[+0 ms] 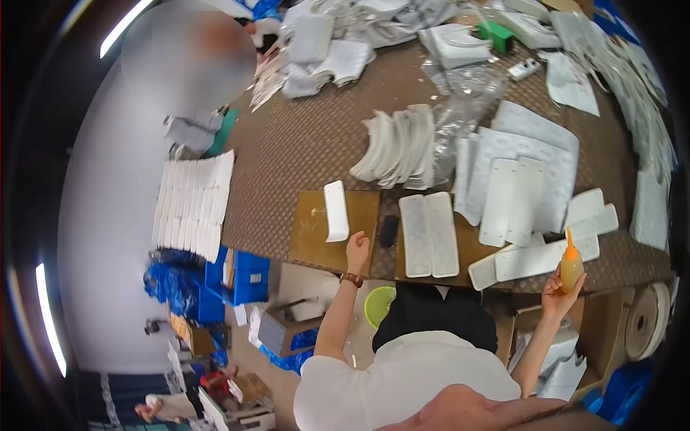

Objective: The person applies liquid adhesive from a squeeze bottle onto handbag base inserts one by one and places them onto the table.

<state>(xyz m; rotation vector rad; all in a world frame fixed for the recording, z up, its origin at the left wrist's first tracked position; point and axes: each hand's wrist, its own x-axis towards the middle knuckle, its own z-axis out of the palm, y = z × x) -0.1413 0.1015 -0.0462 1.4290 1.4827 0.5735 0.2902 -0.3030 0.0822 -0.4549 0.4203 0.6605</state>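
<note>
My right hand (559, 293) is wrapped round a squeeze bottle (572, 271) with yellowish contents and an orange pointed nozzle, held upright at the table's right front. On the left, my left hand (358, 251) has its fingers curled closed over a brown board (305, 230). Just beside it lies a white strip (336, 212) with its near end bent; I cannot tell whether the fingers touch it, or what they may hold. Between my hands are a dark oblong block (389, 231) and two white padded panels (429, 235) side by side.
A fanned stack of curved white strips (399, 147) stands mid-table. Flat white sheets (528, 172) lie to its right, with long panels (543, 257) near the front edge. Rows of white strips (190, 205) cover the left edge. A green bin (379, 305) stands below.
</note>
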